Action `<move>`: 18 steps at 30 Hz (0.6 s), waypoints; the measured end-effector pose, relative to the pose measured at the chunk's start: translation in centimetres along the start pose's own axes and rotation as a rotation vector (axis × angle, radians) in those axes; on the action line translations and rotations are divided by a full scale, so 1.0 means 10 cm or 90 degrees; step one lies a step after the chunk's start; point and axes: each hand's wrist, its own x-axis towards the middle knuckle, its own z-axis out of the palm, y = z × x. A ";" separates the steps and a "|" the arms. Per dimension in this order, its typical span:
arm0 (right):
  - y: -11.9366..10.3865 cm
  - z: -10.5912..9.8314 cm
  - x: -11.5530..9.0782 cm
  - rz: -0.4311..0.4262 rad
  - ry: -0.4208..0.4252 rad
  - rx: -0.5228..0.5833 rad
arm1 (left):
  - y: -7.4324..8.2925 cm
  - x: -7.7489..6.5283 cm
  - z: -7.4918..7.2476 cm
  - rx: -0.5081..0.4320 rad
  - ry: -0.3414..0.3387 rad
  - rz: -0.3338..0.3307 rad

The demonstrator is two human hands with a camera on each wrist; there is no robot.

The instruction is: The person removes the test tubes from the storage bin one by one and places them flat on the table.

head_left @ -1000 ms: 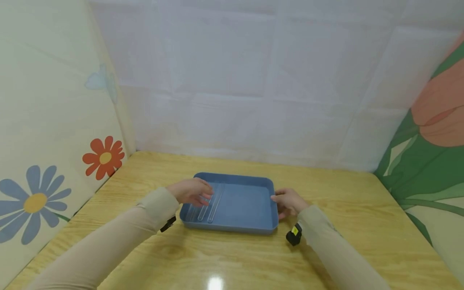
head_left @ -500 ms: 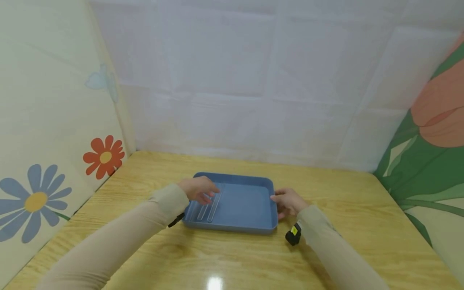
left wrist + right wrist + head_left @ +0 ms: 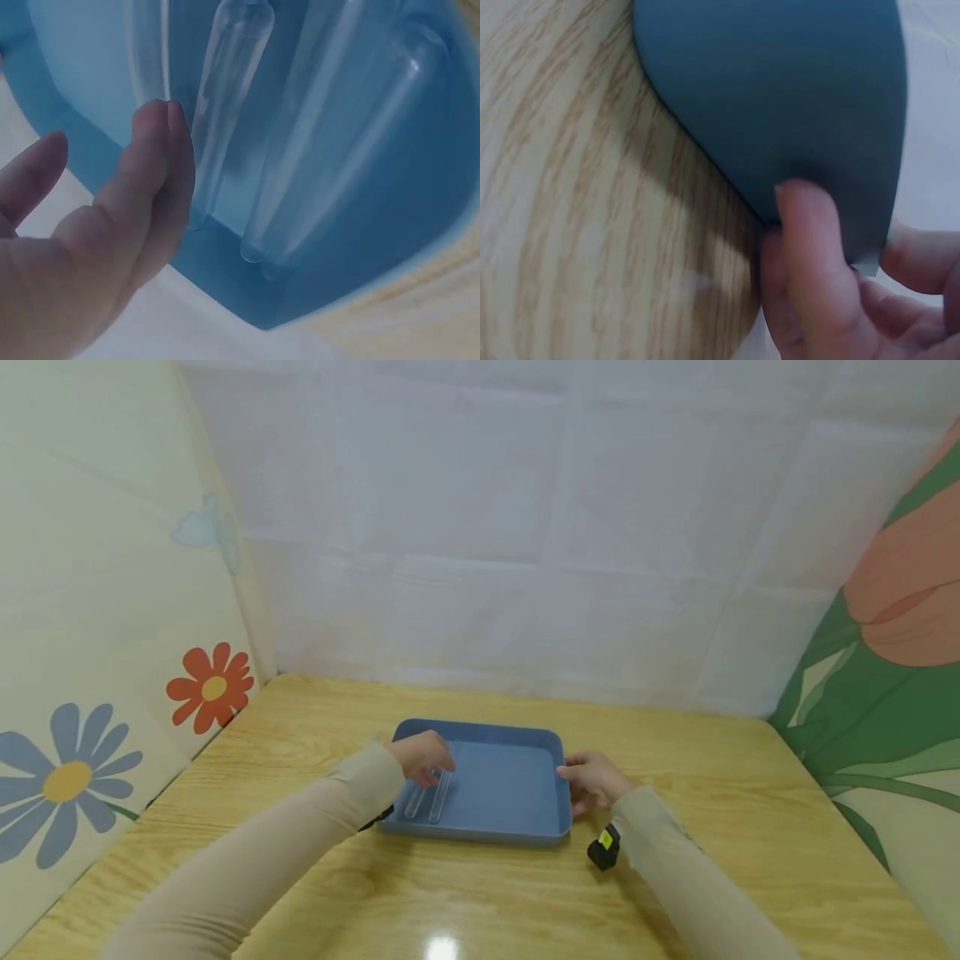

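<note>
Several clear test tubes lie side by side in the left part of a shallow blue tray. My left hand reaches in over them, its fingers pointing down. In the left wrist view its long fingers lie close together, with the fingertips right at the leftmost tube, and the thumb stands apart. In the head view this hand covers the far ends of the tubes. My right hand holds the tray's right side, thumb at the rim and fingers against the outer wall.
The tray stands on a wood-grain table. Behind the table hangs a white cloth, with flower-printed cloths at the left and right. A black wrist camera sits below my right wrist.
My left hand has moved to the right across the tray, and its fingers now point further down at the tubes. The right hand keeps its place at the tray's right side.
</note>
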 end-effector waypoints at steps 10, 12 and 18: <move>-0.02 0.00 -0.02 0.000 0.004 -0.009 | 0.03 0.16 0.18 0.163 0.071 -0.001; -0.01 0.00 -0.02 -0.001 0.005 -0.008 | 0.04 0.20 0.21 0.187 0.081 -0.002; 0.00 0.00 -0.02 -0.008 -0.002 -0.003 | 0.01 0.30 0.28 0.275 0.085 0.004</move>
